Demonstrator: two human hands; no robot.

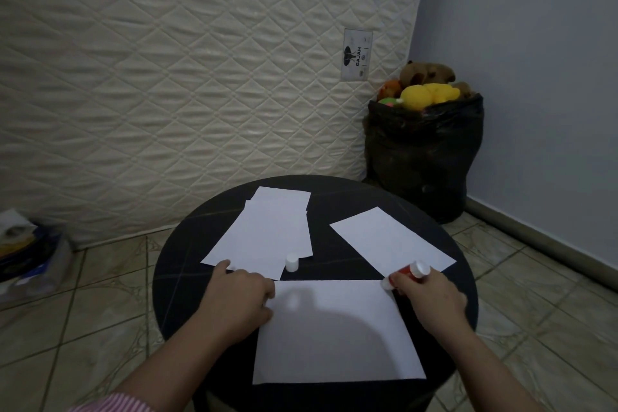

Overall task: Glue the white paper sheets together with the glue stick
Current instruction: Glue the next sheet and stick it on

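Barely underway: right hand (429, 294) grips the uncapped red glue stick (406, 273) at the near white paper sheet's (334, 334) corner, left hand (240, 291) pressing it flat; other sheets unjoined

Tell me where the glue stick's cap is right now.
In the head view, the white cap stands upright on the round black table, at the near edge of the left pile of sheets, just beyond the left hand.
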